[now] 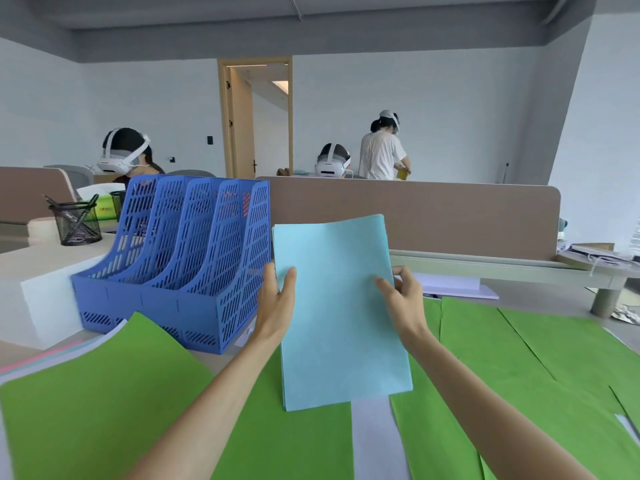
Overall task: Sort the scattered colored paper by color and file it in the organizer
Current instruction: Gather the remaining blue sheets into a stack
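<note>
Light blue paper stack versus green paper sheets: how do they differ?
The light blue paper stack is held up, gripped by the left hand and right hand; the green paper sheets lie on the desk. The blue stack is squared together; the green sheets are spread, overlapping. Both are unfiled paper.

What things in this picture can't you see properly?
Head view:
- Blue slotted plastic organizer: its walls hide which papers sit in each slot; only a reddish patch shows through.
- Light blue paper stack: sheets too thin to count.
- Left hand and right hand: the stack hides the fingers behind it.
- Green paper sheets: cut off by the bottom and right edges.
- Black mesh pen cup: contents too blurred to name.
</note>
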The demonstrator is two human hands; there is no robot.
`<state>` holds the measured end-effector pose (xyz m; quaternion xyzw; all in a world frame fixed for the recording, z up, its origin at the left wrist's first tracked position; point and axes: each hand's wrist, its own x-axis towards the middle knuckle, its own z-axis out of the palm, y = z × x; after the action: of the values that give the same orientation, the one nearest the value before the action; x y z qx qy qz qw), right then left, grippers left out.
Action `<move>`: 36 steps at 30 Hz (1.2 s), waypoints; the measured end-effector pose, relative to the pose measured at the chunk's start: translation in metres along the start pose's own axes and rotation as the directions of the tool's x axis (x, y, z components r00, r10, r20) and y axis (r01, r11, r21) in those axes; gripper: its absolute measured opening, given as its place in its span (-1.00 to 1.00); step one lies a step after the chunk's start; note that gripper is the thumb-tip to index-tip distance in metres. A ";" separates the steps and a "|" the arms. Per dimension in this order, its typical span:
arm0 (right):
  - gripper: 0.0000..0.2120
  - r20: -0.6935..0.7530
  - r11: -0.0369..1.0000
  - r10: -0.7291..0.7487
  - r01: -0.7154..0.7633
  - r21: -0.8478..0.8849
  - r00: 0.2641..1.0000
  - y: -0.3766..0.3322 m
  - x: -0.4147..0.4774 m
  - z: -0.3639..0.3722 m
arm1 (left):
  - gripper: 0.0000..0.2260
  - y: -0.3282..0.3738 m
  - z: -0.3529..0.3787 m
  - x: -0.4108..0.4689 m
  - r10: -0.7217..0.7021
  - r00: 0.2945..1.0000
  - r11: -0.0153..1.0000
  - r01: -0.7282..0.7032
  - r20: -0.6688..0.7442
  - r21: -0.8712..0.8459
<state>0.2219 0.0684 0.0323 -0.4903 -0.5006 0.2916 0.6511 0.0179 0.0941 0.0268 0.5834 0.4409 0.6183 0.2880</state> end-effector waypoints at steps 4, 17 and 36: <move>-0.77 0.153 0.998 0.029 -0.019 -0.066 0.988 0.001 -0.002 0.002 | -0.56 -0.004 0.002 -0.017 -0.037 0.998 0.995 0.032 0.049 0.098; -0.89 0.097 0.983 -0.059 0.075 -0.168 0.994 0.009 -0.040 0.049 | -0.54 0.020 -0.039 -0.045 -0.197 0.961 0.932 0.122 0.195 0.340; -0.92 0.654 0.995 0.004 0.062 -0.078 0.756 -0.080 -0.114 0.312 | -0.81 0.026 -0.337 -0.106 -0.300 0.876 0.953 0.260 -0.376 -0.154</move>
<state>-0.1169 0.0486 0.0709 -0.3803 -0.7170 0.4102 0.4161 -0.2903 -0.0798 0.0236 0.3614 0.5386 0.6960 0.3081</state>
